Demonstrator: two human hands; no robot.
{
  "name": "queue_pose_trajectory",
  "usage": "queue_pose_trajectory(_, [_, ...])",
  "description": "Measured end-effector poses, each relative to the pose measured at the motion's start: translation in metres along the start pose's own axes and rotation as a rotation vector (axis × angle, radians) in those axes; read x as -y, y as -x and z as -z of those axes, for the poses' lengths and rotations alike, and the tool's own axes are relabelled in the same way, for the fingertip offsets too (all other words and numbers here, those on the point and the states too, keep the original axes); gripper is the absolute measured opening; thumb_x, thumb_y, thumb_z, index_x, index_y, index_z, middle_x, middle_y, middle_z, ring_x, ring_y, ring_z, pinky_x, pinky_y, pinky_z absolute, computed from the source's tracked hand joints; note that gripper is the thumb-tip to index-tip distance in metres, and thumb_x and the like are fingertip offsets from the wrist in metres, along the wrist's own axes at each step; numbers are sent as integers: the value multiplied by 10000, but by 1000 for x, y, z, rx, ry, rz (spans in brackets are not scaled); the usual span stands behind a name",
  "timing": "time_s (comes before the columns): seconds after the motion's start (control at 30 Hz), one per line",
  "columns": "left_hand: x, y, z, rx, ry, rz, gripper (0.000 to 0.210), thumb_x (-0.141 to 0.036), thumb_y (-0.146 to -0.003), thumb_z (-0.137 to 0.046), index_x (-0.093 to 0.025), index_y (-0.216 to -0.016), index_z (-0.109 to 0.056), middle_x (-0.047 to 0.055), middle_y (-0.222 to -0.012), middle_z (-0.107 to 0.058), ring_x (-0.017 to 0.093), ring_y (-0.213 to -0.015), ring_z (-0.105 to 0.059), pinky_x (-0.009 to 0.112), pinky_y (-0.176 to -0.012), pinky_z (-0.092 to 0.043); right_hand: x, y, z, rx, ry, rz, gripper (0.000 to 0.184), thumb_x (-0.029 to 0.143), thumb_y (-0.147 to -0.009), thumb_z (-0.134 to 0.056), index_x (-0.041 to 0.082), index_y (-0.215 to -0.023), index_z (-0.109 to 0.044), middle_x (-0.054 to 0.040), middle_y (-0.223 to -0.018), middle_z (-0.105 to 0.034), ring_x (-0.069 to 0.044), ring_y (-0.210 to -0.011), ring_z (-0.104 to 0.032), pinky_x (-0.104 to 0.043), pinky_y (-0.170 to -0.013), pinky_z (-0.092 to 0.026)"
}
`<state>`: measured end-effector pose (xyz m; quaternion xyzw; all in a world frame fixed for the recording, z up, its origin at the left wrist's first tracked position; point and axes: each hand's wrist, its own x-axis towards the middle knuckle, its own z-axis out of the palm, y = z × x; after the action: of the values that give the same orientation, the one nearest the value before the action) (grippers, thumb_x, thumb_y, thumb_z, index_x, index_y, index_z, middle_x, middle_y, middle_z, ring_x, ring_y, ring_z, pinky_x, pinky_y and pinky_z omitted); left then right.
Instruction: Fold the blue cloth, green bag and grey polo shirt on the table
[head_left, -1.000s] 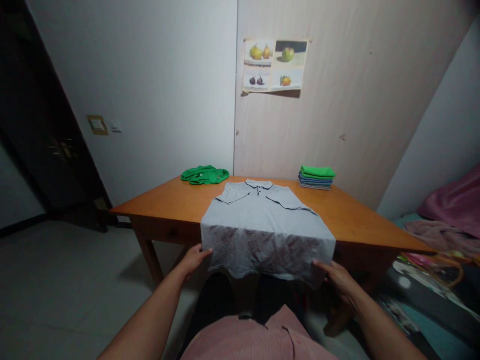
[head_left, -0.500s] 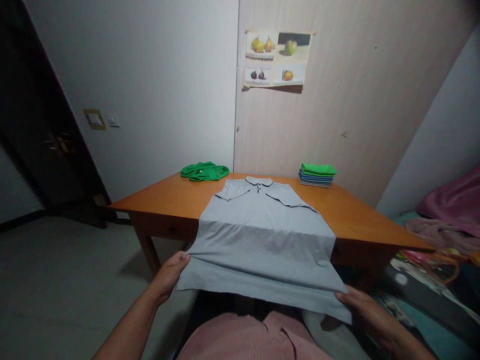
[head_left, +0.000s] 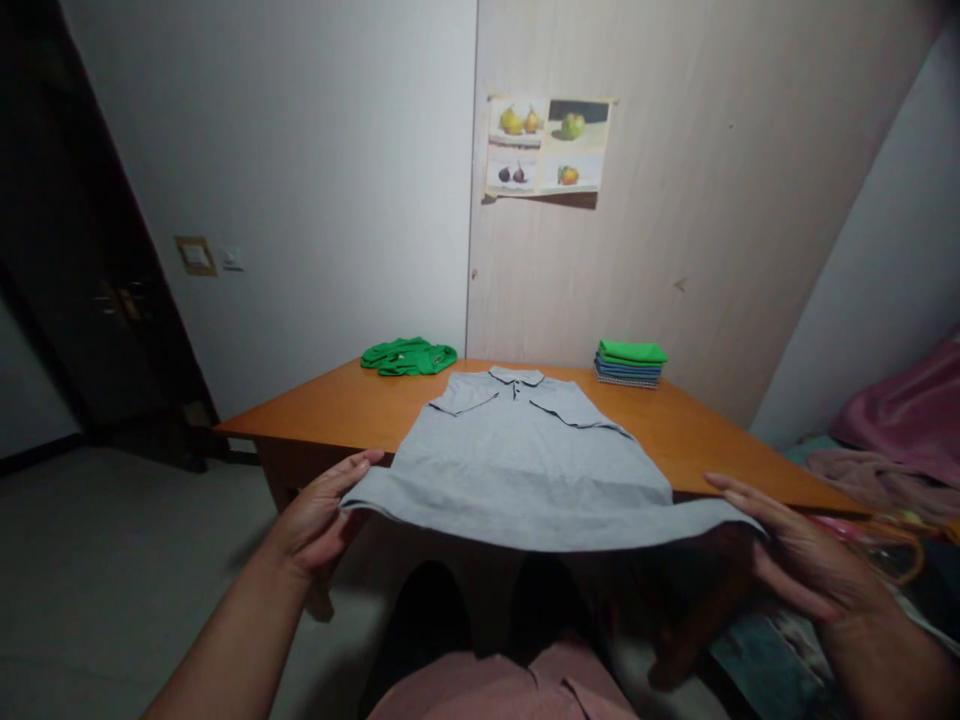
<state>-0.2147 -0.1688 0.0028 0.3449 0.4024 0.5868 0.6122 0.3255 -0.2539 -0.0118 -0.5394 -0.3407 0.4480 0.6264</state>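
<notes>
A grey polo shirt [head_left: 525, 445] lies front up on the wooden table [head_left: 315, 405], its collar toward the wall and its sleeves folded inward over the chest. Its lower part extends past the near edge, where the hem hangs in a shallow curve between both hands. My left hand [head_left: 322, 520] grips the left hem corner, fingers stretched above and thumb below. At the right hem corner, my right hand [head_left: 810, 555] holds the cloth in the same way, partly hiding that corner.
A crumpled green garment [head_left: 409, 357] rests at the back left of the table. A folded stack of clothes [head_left: 630, 364], green on top, stands at the back right. Pink cloth [head_left: 904, 410] and other items are piled to the right. My knees are below the table's edge.
Both hands have lifted the hem upward and spread it wider. The hanging part of the shirt now bows between them. The view has tilted up slightly.
</notes>
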Motion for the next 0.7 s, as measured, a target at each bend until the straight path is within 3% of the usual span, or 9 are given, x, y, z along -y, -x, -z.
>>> queue_pose_trajectory(0.1, [-9, -30, -16, -20, 112, 3, 190, -50, -871, -576, -142, -983, -699, 54, -864, -736, 117, -690, -707, 211, -686, -607, 12, -31, -12, 13, -147, 11, 201, 170, -831, -654, 214, -1016, -721, -102, -1042, -754, -214, -892, -735, -296, -813, -624])
queue_pose_trajectory(0.27, [-9, -88, -45, -15, 143, 54, 280, -4, -867, -459, -140, -1021, -648, 115, -1047, -739, 163, -1039, -719, 280, -908, -595, 22, -80, -40, 54, -336, -119, 213, 54, -837, -550, 157, -999, -643, -134, -1063, -749, -233, -1009, -736, -391, -888, -633])
queue_pose_trajectory(0.4, [4, -122, -55, -50, -56, 133, 274, 35, -807, -441, -143, -938, -604, 164, -1181, -681, 183, -1173, -665, 273, -927, -576, 7, -110, -56, 31, -230, -224, 253, -53, -786, -517, 126, -943, -603, -135, -983, -717, -200, -943, -750, -275, -833, -644])
queue_pose_trajectory(0.57, [13, -136, -48, -34, -194, 129, 305, 69, -706, -516, -161, -892, -590, 119, -1097, -692, 177, -1038, -709, 265, -878, -578, -10, -130, -57, 15, -81, -268, 357, -134, -738, -531, 135, -960, -611, -109, -1007, -713, -163, -868, -757, -190, -765, -645])
queue_pose_trajectory(0.7, [8, -143, -39, 20, -456, 77, 206, -30, -638, -691, -153, -789, -625, 69, -798, -710, 174, -687, -694, 250, -623, -547, -7, -132, -50, 10, 45, -257, 308, -109, -744, -599, 156, -900, -596, -110, -910, -732, -196, -797, -766, -232, -683, -660])
